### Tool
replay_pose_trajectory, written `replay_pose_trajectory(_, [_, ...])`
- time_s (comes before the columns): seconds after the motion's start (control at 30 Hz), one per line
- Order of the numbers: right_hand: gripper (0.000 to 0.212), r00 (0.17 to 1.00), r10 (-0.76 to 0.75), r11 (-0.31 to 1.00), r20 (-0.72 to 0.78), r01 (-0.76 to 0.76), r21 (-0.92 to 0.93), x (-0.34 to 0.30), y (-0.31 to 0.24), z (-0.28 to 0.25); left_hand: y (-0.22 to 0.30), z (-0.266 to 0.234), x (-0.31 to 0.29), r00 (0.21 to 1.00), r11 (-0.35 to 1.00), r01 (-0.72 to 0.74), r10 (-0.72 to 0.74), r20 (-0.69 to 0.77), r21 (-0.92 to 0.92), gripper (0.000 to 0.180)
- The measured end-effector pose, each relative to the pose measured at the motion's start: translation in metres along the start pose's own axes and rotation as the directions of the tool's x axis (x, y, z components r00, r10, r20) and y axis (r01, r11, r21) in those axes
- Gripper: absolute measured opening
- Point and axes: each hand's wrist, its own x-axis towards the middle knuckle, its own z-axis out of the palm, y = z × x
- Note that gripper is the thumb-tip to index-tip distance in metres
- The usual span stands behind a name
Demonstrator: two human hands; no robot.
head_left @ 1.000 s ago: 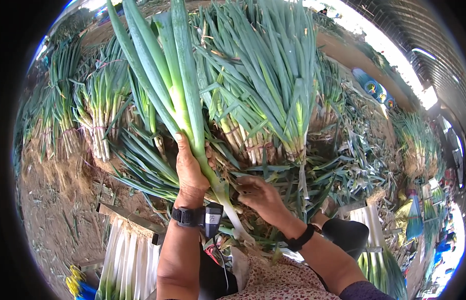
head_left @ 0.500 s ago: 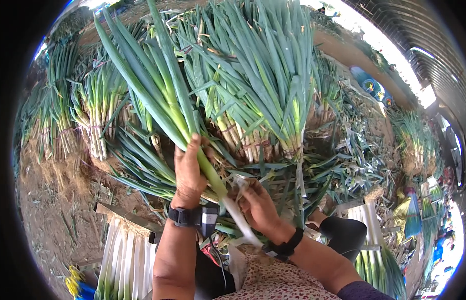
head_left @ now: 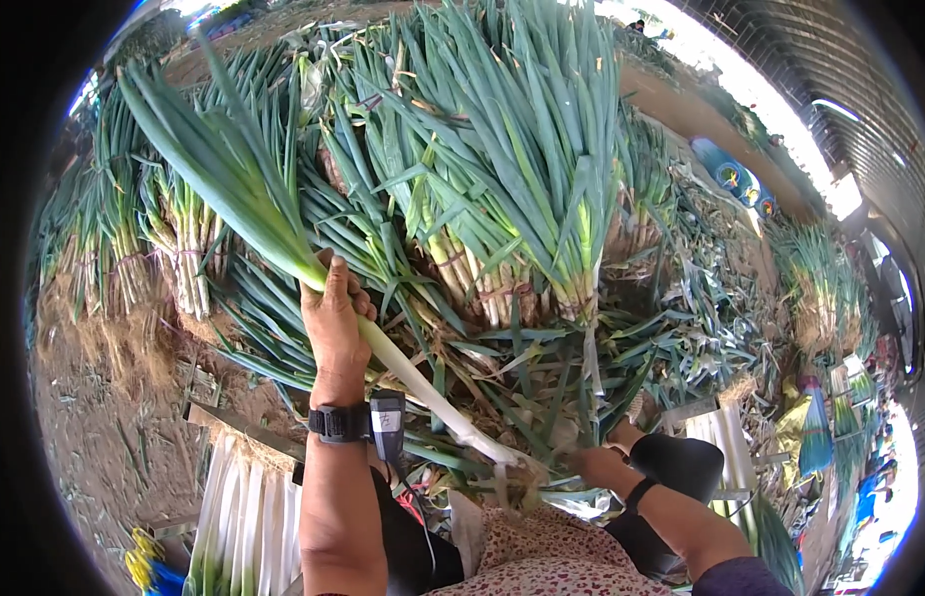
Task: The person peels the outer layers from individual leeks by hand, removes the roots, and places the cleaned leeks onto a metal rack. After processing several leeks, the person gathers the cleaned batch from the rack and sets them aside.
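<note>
My left hand [head_left: 335, 323] is closed around the stalk of a large green onion [head_left: 413, 377]. The onion slants across the view, its green leaves up at the left, its white shaft running down to the right. Near its root end, a loose strip of outer skin hangs down. My right hand [head_left: 604, 469] is apart from the onion, just right of the root end. Motion smears its fingers, so what they hold, if anything, is unclear. Right beyond the onion stand tied bundles of unpeeled green onions [head_left: 527, 169].
Peeled white-shafted green onions [head_left: 246, 512] lie in a wooden rack at lower left, with more peeled stalks [head_left: 721, 442] at lower right. Stripped leaves [head_left: 696, 318] litter the ground to the right. A blue roll [head_left: 731, 171] lies farther off.
My left hand has moved left with the green onion, tilting it further over. My right hand has left the shaft and swung down to the right, and a strip of skin now dangles by the roots.
</note>
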Motion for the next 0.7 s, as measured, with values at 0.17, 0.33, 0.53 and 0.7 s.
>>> replay_pose_trajectory(0.17, [0.051, 0.871, -0.140, 0.865, -0.470, 0.339, 0.370, 0.017, -0.109, -0.042, -0.009, -0.003, 0.006, 0.986, 0.999, -0.051, 0.051, -0.158, 0.008, 0.018])
replay_pose_trajectory(0.33, [0.062, 0.720, -0.435, 0.828, -0.541, 0.556, 0.075, 0.052, -0.162, -0.044, -0.016, -0.012, 0.007, 0.992, 0.995, -0.049, 0.038, -0.123, -0.085, 0.018])
replay_pose_trajectory(0.53, [0.045, 0.542, -0.376, 0.757, -0.752, 0.647, 0.088, 0.057, -0.180, -0.062, -0.018, 0.016, -0.025, 0.991, 0.981, 0.127, -0.132, -0.020, -0.144, 0.027])
replay_pose_trajectory(0.7, [0.034, 0.496, -0.456, 0.659, -0.739, 0.746, 0.094, 0.052, -0.189, -0.075, -0.028, 0.008, -0.021, 0.997, 0.992, 0.035, -0.043, -0.063, -0.120, 0.026])
